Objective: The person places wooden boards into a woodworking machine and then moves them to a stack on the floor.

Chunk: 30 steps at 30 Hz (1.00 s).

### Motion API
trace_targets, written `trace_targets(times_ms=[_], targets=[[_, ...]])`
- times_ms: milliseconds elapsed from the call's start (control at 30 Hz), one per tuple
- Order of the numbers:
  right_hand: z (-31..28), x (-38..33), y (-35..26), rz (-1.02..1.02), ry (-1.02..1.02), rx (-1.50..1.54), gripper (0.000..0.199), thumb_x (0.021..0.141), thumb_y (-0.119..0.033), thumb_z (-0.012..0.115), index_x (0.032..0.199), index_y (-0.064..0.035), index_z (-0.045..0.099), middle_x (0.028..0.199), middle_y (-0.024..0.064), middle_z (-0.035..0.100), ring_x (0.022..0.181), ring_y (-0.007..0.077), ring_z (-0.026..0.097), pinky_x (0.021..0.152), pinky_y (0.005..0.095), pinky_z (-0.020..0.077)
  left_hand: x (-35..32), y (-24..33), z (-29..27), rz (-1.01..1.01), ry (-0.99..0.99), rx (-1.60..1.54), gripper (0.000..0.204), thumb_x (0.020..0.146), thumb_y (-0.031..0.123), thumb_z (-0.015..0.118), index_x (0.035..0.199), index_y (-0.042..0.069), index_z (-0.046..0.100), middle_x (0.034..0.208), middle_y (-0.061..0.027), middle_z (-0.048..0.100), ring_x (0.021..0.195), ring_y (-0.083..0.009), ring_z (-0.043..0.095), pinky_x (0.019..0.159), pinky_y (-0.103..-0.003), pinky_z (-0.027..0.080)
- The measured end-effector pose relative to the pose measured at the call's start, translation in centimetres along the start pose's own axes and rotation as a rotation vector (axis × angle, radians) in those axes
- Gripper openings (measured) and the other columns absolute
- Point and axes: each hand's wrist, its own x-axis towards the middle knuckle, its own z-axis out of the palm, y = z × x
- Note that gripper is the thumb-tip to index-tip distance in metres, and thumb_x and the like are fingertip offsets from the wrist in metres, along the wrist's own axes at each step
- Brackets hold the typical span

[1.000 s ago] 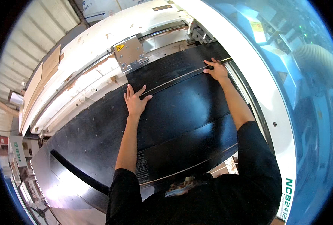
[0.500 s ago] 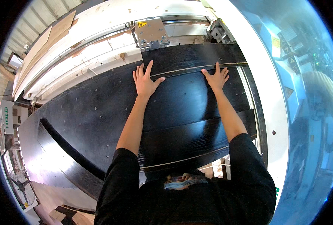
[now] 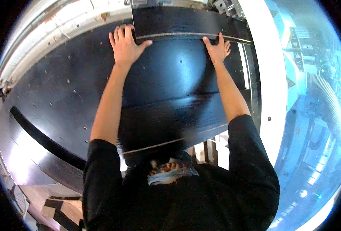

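Observation:
A flat black wood-grain board (image 3: 170, 21) with a pale front edge lies at the far side of a black machine bed (image 3: 86, 73). My left hand (image 3: 125, 48) is at the board's near left corner, its fingers stretched out beside the left edge and its thumb pointing along the front edge. Along the same front edge, farther right, my right hand (image 3: 217, 50) has its thumb and forefinger spread, the forefinger reaching onto the board. Neither hand is wrapped around anything. Another black panel (image 3: 170, 127) with a pale front edge lies nearer my body, between my forearms.
A curved black brush strip (image 3: 43, 133) runs across the bed at left. White machine framing (image 3: 272, 100) rises at right, before a blue see-through curtain (image 3: 309, 154). Metal machine parts (image 3: 228, 9) stand behind the board. Wood offcuts (image 3: 63, 210) lie below at left.
My view has tilted down and shifted. My left hand has slid left, so its fingers are now past the board's left edge. My right hand stays at the front edge.

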Motion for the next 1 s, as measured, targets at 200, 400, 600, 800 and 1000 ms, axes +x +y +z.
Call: trace_targets(times_ms=[200,400,600,800,1000], targets=[[0.4,0.0,-0.6,-0.048,0.008,0.031,0.119,0.067,-0.090,0.064,0.157,-0.0166,0.039,0.158,0.0395,0.024,0.153,0.0480,0.016,0.123,0.0597,0.0076,-0.4,-1.3,0.8,0.029,0.042,0.013,0.084,0.071,0.069,0.080,0.122,0.007,0.055,0.132,-0.0171,0.056,0.135,-0.0350,0.047,0.116,-0.062,0.029],[-0.1,0.2,-0.5,-0.009,-0.012,0.046,0.119,0.067,-0.088,0.067,0.157,-0.0168,0.038,0.160,0.0379,0.024,0.155,0.0460,0.013,0.124,0.0580,0.0070,0.1,-1.0,0.8,0.043,0.082,-0.008,0.083,0.069,0.067,0.083,0.120,0.008,0.056,0.133,-0.0176,0.056,0.135,-0.0355,0.048,0.115,-0.063,0.031],[0.0,0.2,-0.3,-0.006,-0.017,0.042,0.117,0.068,-0.088,0.067,0.158,-0.0192,0.038,0.161,0.0372,0.019,0.155,0.0457,0.011,0.124,0.0587,0.0059,0.2,-0.8,0.5,0.012,0.006,-0.013,0.082,0.066,0.065,0.085,0.120,0.009,0.058,0.134,-0.0196,0.055,0.136,-0.0369,0.046,0.115,-0.062,0.028],[0.1,-0.1,-0.8,-0.005,-0.001,0.043,0.117,0.068,-0.089,0.066,0.158,-0.0193,0.039,0.161,0.0375,0.019,0.155,0.0459,0.011,0.123,0.0604,0.0054,0.1,-0.8,-0.2,0.028,-0.044,-0.006,0.086,0.068,0.067,0.083,0.119,0.004,0.055,0.129,-0.0177,0.055,0.131,-0.0356,0.047,0.117,-0.059,0.028],[-1.0,-0.5,-1.5,0.044,-0.036,0.012,0.117,0.069,-0.089,0.064,0.159,-0.0209,0.036,0.162,0.0374,0.018,0.155,0.0474,0.010,0.124,0.0577,0.0047,0.3,0.2,-1.1,0.021,-0.046,-0.012,0.081,0.068,0.061,0.087,0.116,0.006,0.051,0.117,-0.0148,0.056,0.121,-0.0351,0.053,0.114,-0.054,0.032]])
